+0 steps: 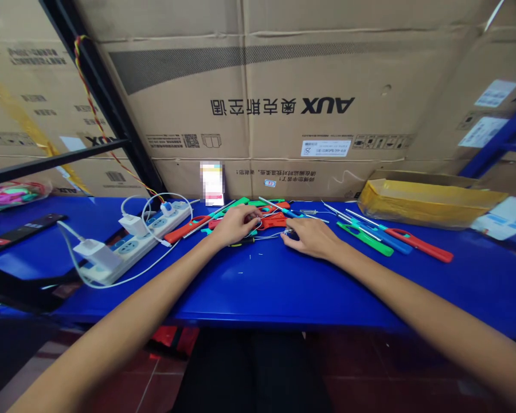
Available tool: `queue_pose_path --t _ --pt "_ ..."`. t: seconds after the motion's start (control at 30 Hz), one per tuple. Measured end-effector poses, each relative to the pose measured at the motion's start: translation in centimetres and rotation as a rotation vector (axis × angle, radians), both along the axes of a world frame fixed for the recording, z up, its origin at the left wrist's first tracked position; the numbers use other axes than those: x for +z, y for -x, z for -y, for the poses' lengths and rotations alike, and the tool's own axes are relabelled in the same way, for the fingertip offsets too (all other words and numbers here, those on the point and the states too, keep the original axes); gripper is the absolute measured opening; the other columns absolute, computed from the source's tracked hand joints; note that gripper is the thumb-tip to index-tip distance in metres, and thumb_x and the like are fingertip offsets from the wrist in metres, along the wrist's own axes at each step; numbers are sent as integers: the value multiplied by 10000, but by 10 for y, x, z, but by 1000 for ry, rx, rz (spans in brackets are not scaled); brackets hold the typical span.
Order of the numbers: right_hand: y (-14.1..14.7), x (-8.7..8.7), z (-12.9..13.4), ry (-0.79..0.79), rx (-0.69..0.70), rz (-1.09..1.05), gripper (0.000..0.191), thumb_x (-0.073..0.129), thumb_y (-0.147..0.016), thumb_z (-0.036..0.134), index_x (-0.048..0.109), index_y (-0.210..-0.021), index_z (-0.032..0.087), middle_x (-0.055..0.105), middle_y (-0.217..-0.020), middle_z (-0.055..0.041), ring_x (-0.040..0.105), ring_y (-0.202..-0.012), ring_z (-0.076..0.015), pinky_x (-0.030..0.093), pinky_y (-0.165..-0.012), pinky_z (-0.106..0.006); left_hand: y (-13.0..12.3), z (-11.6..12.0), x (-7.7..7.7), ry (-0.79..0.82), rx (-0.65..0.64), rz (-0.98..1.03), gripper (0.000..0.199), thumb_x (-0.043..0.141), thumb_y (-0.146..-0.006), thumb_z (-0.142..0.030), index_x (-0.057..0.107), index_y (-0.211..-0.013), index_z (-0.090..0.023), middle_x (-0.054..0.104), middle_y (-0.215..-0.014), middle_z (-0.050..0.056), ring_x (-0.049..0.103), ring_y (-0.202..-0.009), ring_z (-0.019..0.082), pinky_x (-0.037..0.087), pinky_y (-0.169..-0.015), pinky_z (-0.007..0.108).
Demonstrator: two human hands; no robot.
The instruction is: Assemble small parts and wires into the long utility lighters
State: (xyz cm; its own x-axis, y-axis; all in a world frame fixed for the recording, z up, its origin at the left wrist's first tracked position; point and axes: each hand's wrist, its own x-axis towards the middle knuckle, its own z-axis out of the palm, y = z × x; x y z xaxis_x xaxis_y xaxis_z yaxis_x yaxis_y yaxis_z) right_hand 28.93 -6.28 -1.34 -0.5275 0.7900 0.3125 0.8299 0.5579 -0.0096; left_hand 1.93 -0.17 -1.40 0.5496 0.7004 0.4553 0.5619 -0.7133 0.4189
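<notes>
Bench inspection: two hands at the lighter pile, centre of frame

We find both hands over the blue bench (241, 295), at the middle of the frame. The left hand (233, 226) reaches in from the lower left, its fingers curled beside the red-orange lighter (275, 221) at the centre; we cannot tell whether they grip anything. The right hand (313, 236) comes in from the lower right, thumb and forefinger pinching the end of a thin pale wire (270, 237), which runs across the gap between the hands.

Around the hands we record a loose pile of long-nosed lighters in red, green and blue. Right of centre, three more lie slanted and apart from the pile: a green lighter (370, 241), a blue lighter (393, 240) and a red lighter (425, 248).

Left of centre we note a white power strip (131, 246) bearing two white chargers and their cables. A phone (212, 184) with a lit, blurred screen stands upright behind the pile. At the right of the frame sits a carton (430, 203) wrapped in yellow tape. Cardboard panels (275, 74) with inverted AUX print fill the upper frame.
</notes>
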Motion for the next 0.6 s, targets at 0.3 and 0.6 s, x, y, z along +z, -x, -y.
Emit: queue_pose_path --t 0.3,0.6 --pt "6 -4 4 50 -43 127 354 469 -1048 422 723 -1100 180 791 -827 -113 659 -643 -232 310 -620 -344 6 -1 7 9 37 -26 211 600 -987 -303 769 -1074 -211 783 -1007 70 686 -896 240 515 -814 381" --pt "4 -4 3 45 -59 68 479 534 -1032 556 701 -1264 172 811 -914 -118 722 -743 -283 400 -643 -352 -14 26 19 -150 -254 -184 231 611 -1046 -405 773 -1061 -241 773 -1038 63 633 -1019 274 446 -1004 444"
